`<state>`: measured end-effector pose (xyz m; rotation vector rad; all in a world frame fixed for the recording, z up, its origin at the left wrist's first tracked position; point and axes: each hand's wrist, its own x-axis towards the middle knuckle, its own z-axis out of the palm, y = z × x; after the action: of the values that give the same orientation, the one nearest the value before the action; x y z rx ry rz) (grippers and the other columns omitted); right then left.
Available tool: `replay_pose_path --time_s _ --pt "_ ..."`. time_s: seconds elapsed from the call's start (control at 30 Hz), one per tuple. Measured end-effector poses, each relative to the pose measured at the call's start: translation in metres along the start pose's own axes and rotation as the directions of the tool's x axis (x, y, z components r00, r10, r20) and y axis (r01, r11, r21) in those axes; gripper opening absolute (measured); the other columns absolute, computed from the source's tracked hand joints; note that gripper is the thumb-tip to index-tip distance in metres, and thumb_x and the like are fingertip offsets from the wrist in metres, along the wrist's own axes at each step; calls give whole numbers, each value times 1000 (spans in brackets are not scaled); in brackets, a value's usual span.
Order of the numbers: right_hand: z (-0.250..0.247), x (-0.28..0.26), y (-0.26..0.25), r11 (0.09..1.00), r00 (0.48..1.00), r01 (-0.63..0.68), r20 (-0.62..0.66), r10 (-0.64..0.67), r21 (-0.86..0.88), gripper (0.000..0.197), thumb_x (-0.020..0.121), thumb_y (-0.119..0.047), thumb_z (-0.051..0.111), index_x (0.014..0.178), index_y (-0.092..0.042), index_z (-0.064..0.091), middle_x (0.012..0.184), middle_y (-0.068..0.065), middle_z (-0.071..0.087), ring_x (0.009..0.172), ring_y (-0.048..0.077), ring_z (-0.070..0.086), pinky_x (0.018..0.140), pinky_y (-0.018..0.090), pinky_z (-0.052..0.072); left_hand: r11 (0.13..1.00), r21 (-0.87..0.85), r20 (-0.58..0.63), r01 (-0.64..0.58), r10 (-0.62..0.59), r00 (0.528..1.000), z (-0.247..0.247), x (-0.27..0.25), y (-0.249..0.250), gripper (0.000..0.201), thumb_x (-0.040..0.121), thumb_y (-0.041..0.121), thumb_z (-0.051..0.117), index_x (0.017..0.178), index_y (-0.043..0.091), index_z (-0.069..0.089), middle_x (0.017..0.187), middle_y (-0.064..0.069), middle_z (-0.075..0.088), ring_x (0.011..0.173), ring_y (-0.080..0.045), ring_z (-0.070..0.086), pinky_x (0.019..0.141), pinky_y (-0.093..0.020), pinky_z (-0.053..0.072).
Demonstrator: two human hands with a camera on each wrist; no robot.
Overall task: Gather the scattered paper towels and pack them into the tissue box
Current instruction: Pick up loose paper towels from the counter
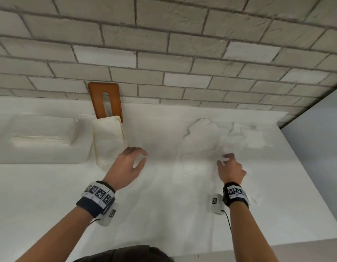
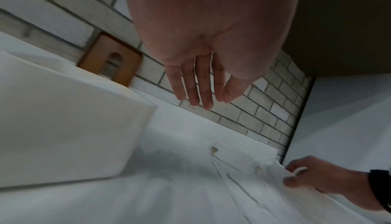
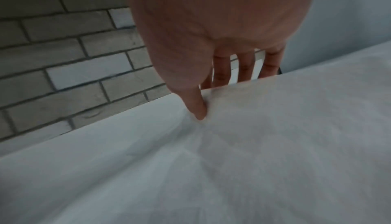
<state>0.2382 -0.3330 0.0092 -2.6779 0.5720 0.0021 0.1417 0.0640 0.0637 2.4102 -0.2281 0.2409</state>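
You face a white counter point(image 1: 163, 214) backed by a pale grey brick wall point(image 1: 182, 44); a plain light wall point(image 1: 319, 144) closes its right edge.

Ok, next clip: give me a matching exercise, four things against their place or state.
Things:
1. left hand
2. right hand
3. wooden lid
4. tissue box

Place or state:
A. leaning on the brick wall
B. pinching a paper towel
C. open, holding nothing
D. on the counter, beside the sink

Pairs: 1-C, 2-B, 3-A, 4-D
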Motion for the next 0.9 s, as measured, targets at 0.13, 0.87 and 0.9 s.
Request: replay_pose_path --time_s 0.13,0.87,0.9 --pt "-12 -18 -6 953 973 167 113 -201 254 20 99 -33 75 114 -20 74 101 2 78 100 32 71 84 36 51 995 -100 153 19 -4 988 36 8 32 15 105 32 65 117 26 69 116 14 71 109 -5 64 100 -35 53" --pt "-7 -147 -154 542 813 192 177 -555 818 33 100 -15 73 125 -34 62 88 4 74 71 17 69 68 33 58 862 -387 -167 326 -414 895 -39 61 25 60 93 24 82 136 48 49 124 3 72 110 -22 71 93 -42 59" --pt "4 -151 -171 560 799 240 166 -578 793 23 99 -14 73 115 -30 67 82 4 72 65 14 63 64 27 54 885 -299 -183 357 -421 889 -51 62 9 59 93 25 82 135 50 47 128 2 70 115 -26 68 96 -42 57"
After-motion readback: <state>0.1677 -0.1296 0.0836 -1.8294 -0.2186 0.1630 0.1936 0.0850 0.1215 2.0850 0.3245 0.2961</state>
